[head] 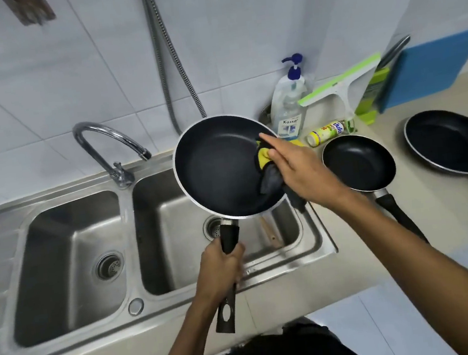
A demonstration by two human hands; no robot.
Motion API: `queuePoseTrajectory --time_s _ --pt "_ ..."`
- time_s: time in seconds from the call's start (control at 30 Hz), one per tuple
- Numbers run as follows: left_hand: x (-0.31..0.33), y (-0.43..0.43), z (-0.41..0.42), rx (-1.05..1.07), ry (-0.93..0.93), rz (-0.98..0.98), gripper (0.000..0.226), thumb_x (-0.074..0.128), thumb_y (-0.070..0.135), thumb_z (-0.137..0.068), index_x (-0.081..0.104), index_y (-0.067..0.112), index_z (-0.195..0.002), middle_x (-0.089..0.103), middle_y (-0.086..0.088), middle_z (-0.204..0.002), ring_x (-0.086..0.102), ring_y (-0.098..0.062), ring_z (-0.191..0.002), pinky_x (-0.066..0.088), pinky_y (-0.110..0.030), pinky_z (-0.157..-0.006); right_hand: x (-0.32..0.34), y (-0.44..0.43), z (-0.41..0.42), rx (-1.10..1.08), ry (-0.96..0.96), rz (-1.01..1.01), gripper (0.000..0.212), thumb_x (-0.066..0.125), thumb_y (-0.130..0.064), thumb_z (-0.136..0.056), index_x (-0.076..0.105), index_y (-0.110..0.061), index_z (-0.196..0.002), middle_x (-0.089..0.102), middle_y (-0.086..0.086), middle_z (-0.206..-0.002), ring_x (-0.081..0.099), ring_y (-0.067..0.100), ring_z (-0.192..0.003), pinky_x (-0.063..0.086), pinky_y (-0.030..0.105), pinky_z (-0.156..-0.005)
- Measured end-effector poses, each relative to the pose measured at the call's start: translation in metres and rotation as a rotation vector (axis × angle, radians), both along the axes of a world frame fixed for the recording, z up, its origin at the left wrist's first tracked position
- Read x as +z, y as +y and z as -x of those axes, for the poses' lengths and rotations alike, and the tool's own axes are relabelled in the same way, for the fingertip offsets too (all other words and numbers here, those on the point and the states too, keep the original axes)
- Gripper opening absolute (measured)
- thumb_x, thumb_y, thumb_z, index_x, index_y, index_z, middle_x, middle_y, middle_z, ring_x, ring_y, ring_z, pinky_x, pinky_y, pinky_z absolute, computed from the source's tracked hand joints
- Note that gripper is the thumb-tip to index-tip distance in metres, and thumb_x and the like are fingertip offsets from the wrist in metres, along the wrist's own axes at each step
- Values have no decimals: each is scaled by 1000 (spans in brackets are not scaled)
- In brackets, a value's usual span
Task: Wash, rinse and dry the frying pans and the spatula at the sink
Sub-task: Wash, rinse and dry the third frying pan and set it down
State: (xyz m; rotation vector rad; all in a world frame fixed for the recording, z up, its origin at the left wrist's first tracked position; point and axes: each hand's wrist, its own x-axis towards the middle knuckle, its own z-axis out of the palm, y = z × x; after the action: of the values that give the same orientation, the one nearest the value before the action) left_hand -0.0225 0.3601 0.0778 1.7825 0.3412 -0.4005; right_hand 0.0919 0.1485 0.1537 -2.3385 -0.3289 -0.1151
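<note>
While left hand (220,269) clamps pan handle (229,236), right hand (304,169) fingers (269,141) pinch cloth (265,153) inside pan (217,167)

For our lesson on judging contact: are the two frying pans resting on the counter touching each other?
Apart. The head view shows bare counter between the smaller pan and the larger pan.

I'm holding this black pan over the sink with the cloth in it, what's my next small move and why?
Probably sweep the yellow and grey cloth leftward across the black frying pan: your right hand holds it only against the right rim, while your left hand grips the black handle over the steel sink.
</note>
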Motion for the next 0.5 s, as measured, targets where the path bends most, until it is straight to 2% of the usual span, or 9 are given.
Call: queuePoseTrajectory --time_s 0.03,0.13,0.2,0.27,0.33,0.4,0.43,0.5 --pt "-2 -1 1 13 -3 8 22 65 17 -99 52 2 -89 51 -5 -58 46 -20 -45 41 -30 -43 -7 -21 4 -31 3 38 41 46 -20 -108 50 -12 -148 57 7 -145 52 20 -133 31 12 -106" --pt "-5 -13 7 66 -3 43 19 64 14 -99 51 6 -87 50 -9 -60 45 -19 -44 40 -28 -41 -40 -75 29 -98 65 146 38 46 -19 -108 51 -12 -144 63 15 -134 58 31 -120 42 33 -99" --pt "-7 -25 12 93 -12 71 19 63 13 -100 52 5 -87 50 -10 -61 44 -18 -42 40 -27 -40 -81 -103 53 -69 202 245 40 43 -22 -108 46 -16 -148 57 12 -142 56 32 -127 43 37 -104" --pt "-9 -41 20 118 -18 99 18 62 12 -101 52 5 -87 50 -12 -61 43 -18 -41 40 -28 -41 -129 -128 85 44 407 403 51 34 -35 -109 29 -20 -158 30 4 -164 30 27 -150 29 35 -119" --pt "-8 -55 28 142 -31 112 20 62 12 -101 52 4 -86 50 -13 -60 43 -19 -40 40 -29 -41 -168 -146 111 120 483 583 72 10 -61 -99 10 -25 -162 4 -6 -170 5 22 -157 23 43 -123" --pt "-5 -64 33 161 -38 128 23 62 13 -102 52 4 -84 49 -13 -59 43 -19 -41 41 -29 -42 -183 -153 115 96 487 630 95 -11 -77 -84 6 -27 -162 0 -9 -170 1 20 -157 25 47 -121" --pt "-3 -68 35 168 -45 132 24 62 14 -102 52 4 -82 49 -13 -59 43 -20 -42 42 -30 -43 -180 -153 110 92 501 624 101 -13 -81 -80 8 -26 -162 2 -7 -170 3 21 -157 24 47 -121" --pt "0 -76 39 187 -61 144 28 62 16 -102 53 4 -78 48 -13 -58 43 -20 -42 42 -30 -44 -161 -146 102 124 536 641 89 3 -78 -89 11 -26 -162 4 -1 -170 6 28 -156 21 51 -120"
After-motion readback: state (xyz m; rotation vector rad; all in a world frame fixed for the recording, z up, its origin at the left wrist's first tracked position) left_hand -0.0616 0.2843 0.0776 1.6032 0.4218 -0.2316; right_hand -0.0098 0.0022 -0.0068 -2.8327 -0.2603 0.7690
